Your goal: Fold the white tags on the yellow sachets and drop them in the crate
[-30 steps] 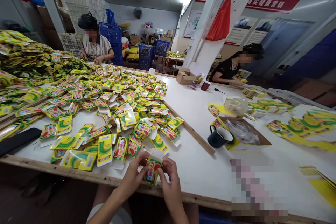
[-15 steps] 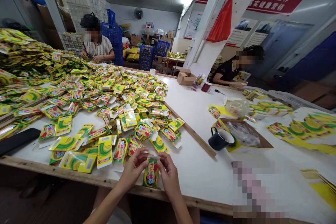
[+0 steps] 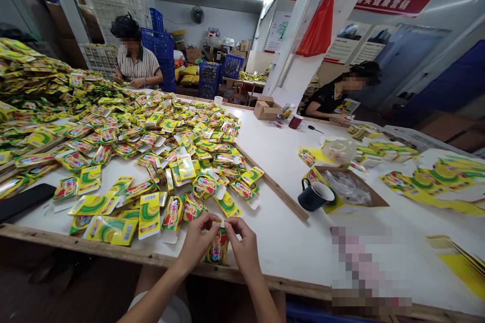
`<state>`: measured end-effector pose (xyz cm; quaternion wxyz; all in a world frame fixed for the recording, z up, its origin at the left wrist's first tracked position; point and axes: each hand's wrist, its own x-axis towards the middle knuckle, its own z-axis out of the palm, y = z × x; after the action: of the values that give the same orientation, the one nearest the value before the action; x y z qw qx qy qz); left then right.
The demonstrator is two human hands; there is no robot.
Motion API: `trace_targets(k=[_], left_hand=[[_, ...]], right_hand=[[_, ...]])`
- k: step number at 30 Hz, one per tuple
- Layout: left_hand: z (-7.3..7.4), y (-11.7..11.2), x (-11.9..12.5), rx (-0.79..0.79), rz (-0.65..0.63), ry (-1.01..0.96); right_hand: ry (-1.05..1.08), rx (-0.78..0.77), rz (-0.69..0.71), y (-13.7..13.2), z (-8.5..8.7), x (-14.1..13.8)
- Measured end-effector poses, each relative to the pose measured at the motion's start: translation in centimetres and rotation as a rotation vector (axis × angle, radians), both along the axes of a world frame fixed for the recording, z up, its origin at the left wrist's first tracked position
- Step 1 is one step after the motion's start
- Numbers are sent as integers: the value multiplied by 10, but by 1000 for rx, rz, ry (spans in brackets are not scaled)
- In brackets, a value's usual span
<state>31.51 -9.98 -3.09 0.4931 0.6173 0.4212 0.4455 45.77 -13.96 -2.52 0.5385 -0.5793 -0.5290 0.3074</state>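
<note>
My left hand (image 3: 197,241) and my right hand (image 3: 244,246) meet just above the near edge of the white table (image 3: 284,242). Together they pinch the white top flap of a small yellow packet (image 3: 217,249) with red and green print, which hangs upright between them. The fingers of both hands are closed on it. Just beyond my hands lies a wide heap of the same yellow packets (image 3: 151,146), spread over the left half of the table and piled high at the far left.
A dark mug (image 3: 315,196) stands right of a long wooden strip (image 3: 271,184). Beside it is a cardboard tray (image 3: 350,189) with clear bags. Yellow printed sheets (image 3: 435,181) lie far right. A black phone (image 3: 22,202) lies left. Two people sit at the far side.
My hands have turned the packet upright and shifted from holding its sides to pinching its white top flap; they now sit slightly closer together.
</note>
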Motion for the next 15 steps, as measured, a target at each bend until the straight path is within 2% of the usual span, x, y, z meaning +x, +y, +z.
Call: trace_targets(k=[4,7,10,12,15], left_hand=[[-8,-1,-6,5,-44,-13],[-12,-7,-12,66,-89,28],[-7,-9,-24,187,-130,134],[2,-3,-41,318,-141,268],[15,17,-78,525,-114,604]], right_hand=[[19,-2,28,-6,-7,-1],[50,-4,49,-8,-16,-9],[33,28,14,-14,-9,-6],[-40,45,-71,-29,6,15],[-267,6,-226,-68,33,79]])
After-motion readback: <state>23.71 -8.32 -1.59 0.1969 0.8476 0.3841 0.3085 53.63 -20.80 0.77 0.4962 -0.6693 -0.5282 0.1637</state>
